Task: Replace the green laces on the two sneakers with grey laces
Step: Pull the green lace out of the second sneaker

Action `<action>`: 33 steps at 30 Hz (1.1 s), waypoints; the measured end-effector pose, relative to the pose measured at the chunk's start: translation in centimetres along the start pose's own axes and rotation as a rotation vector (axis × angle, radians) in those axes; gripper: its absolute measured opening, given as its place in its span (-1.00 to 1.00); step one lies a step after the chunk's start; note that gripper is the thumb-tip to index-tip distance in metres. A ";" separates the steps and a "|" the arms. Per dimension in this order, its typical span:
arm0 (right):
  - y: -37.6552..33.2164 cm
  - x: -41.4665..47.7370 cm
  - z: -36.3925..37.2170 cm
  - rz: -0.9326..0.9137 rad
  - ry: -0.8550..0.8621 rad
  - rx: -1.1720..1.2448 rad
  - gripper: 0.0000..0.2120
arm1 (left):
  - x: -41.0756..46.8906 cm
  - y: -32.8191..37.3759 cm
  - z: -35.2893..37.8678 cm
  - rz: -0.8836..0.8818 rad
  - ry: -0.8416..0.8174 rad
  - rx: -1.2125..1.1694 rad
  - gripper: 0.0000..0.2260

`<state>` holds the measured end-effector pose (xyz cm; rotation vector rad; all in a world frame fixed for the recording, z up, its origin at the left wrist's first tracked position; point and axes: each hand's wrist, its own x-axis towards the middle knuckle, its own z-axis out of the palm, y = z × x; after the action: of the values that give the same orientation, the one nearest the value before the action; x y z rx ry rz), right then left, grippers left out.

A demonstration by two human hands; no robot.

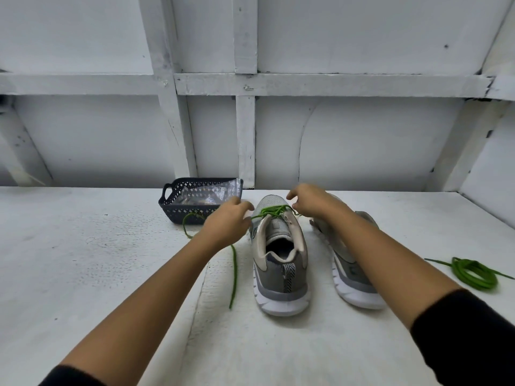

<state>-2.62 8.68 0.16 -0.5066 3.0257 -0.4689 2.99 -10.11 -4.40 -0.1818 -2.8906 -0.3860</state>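
Forearms [156, 277] out over sneaker [278, 263], toe pointing away from me: my L hand [228, 218] pinches green lace [271, 210] on its left, R hand [312, 203] pinches it on the right.

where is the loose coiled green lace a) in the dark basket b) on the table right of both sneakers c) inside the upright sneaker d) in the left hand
b: the coiled green lace lies on the table, to the right of the sneaker on its side.
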 end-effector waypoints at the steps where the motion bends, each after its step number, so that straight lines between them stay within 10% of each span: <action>1: 0.3 0.8 0.4 -0.004 -0.034 -0.050 -0.65 | 0.4 0.2 0.4 0.017 -0.028 -0.010 -0.66; 16: -0.2 0.0 -2.5 -0.078 -0.115 0.119 -0.80 | 0.8 1.3 -2.6 -0.108 -0.029 -0.648 -0.91; 33: -0.6 -4.3 -1.6 -0.045 -0.044 0.305 -0.85 | -4.4 4.3 1.5 -0.015 0.249 -0.485 -0.72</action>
<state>1.47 10.00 1.85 -0.5556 2.8301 -0.8900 7.59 -6.01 -5.76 -0.1740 -2.5082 -1.0295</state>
